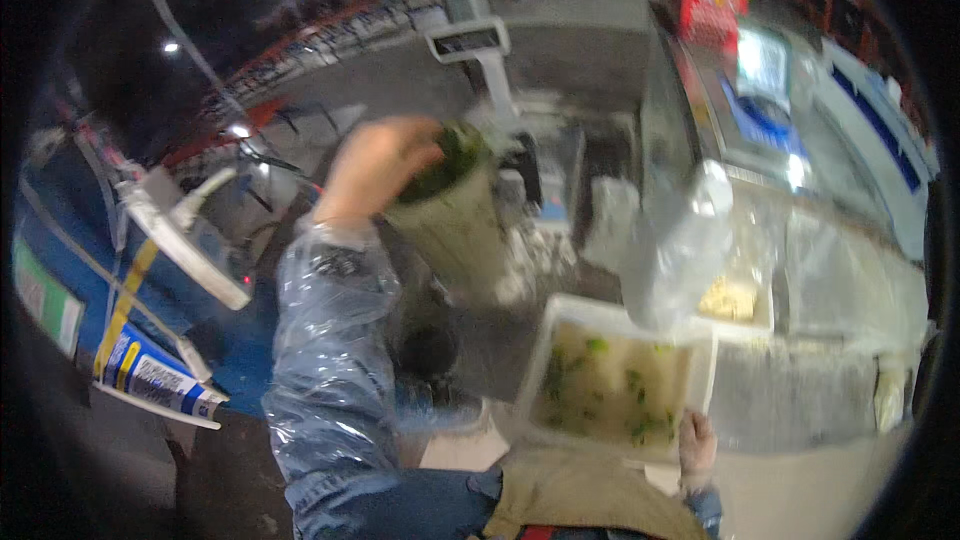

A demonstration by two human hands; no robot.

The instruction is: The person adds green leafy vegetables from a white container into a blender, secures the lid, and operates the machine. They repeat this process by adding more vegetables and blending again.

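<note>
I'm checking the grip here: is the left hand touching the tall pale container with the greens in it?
Touching. In the head view the left hand wraps its fingers over the top rim of the tall pale container, with no gap between them.

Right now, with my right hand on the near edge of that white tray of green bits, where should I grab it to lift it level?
Probably by the two long side rims, one hand on each. The white tray is a wide, shallow rectangle with loose green bits in it, so lifting from the near edge alone, where the right hand rests, would likely tip it. The left hand holds a tall container.
</note>
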